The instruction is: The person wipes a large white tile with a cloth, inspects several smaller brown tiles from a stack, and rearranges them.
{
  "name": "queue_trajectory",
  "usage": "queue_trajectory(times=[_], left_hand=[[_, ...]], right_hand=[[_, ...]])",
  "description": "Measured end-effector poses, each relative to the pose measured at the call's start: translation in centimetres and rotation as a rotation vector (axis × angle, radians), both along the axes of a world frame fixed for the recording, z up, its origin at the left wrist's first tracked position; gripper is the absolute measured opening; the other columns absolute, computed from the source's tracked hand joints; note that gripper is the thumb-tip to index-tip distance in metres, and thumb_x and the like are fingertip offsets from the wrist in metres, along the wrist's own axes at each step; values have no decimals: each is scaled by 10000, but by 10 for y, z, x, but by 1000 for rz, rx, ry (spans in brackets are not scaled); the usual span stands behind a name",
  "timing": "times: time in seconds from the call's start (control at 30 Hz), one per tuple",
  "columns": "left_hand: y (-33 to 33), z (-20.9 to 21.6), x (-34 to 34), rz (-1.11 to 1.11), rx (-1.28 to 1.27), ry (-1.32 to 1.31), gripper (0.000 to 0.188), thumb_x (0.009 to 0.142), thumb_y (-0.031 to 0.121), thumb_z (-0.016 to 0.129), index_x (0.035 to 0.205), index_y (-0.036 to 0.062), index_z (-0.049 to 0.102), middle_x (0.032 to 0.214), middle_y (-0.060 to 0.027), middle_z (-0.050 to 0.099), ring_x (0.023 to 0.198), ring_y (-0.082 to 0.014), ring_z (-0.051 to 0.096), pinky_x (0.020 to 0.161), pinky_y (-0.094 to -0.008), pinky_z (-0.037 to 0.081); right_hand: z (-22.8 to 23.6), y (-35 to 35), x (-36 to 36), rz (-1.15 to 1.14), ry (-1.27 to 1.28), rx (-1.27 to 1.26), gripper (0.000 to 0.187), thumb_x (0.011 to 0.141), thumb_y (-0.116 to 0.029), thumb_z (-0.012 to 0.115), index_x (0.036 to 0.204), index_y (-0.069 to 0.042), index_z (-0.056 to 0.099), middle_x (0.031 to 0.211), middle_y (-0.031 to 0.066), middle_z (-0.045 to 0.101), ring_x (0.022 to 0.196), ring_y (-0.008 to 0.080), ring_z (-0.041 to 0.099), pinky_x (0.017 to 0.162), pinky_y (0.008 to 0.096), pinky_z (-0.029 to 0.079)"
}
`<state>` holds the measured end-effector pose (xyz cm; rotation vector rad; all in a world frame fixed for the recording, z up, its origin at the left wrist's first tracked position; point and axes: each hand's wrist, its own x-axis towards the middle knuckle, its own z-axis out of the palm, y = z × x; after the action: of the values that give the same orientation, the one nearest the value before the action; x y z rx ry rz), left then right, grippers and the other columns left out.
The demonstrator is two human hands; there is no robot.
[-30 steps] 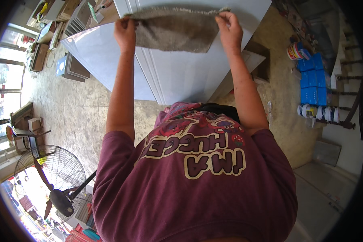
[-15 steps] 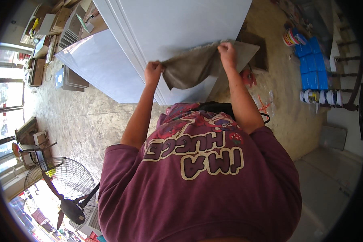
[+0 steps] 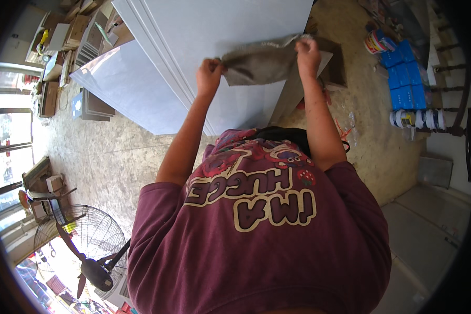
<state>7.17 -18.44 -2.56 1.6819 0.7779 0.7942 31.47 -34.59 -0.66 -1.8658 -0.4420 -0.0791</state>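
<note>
— We are in a bright workroom with a mottled floor (image 3: 115, 149), and a big pale slab (image 3: 209, 29) reaches out ahead of our body. What do we see around that slab?

— Left of the slab we have a second pale slab (image 3: 131, 86), set lower, and farther left are windows (image 3: 9, 123). Right of the slab we see blue boxes (image 3: 405, 76), with a bucket (image 3: 374, 43) by their far end and a row of white tubs (image 3: 418, 119) by their near end. A caged fan (image 3: 96, 275) stands to the left of the slab, on the near side.

— And where is the cloth?

— We have the grey-brown cloth (image 3: 259, 64) over the right half of the slab, spread between our two hands, with its far edge frayed and its near edge hanging loose. We cannot tell whether that near edge touches the slab.

— How do our hands stand?

— Our left hand (image 3: 209, 73) is above the slab, fingers pinched narrow on the cloth's left end. Our right hand (image 3: 307, 57) shows just past the slab's right edge, fingers bent and closed on the cloth's right end. We hold that end a little farther from our body than the left one.
</note>
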Motion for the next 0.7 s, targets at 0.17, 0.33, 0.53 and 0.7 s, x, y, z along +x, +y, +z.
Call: queue_trajectory(times=[0.17,0.33,0.53,0.7], left_hand=[[-47,-82,-58,-76,-220,217,133,785,93,584,825,-17,520,676,-88,637,592,-135,604,546,-252,471],[-67,-118,-110,-30,-283,342,140,759,55,593,846,-24,517,692,-97,628,603,-145,617,535,-249,498],[-69,-121,-117,0,-298,327,140,756,31,596,856,-27,517,709,-100,621,624,-154,630,528,-250,512],[-69,-123,-117,43,-264,304,121,759,80,596,833,2,539,669,-79,640,585,-129,613,531,-250,487]], right_hand=[[-97,-33,-13,197,308,-530,214,755,-276,629,919,-139,608,880,55,648,843,236,611,712,359,471],[-94,-28,-30,278,355,-623,227,742,-299,639,913,-152,615,884,40,647,853,233,605,725,355,466],[-91,-14,-36,322,343,-668,242,739,-297,639,933,-156,611,904,34,643,872,227,600,728,351,464],[-87,-12,-34,331,345,-647,231,742,-292,635,922,-150,607,906,34,638,868,220,596,721,356,463]])
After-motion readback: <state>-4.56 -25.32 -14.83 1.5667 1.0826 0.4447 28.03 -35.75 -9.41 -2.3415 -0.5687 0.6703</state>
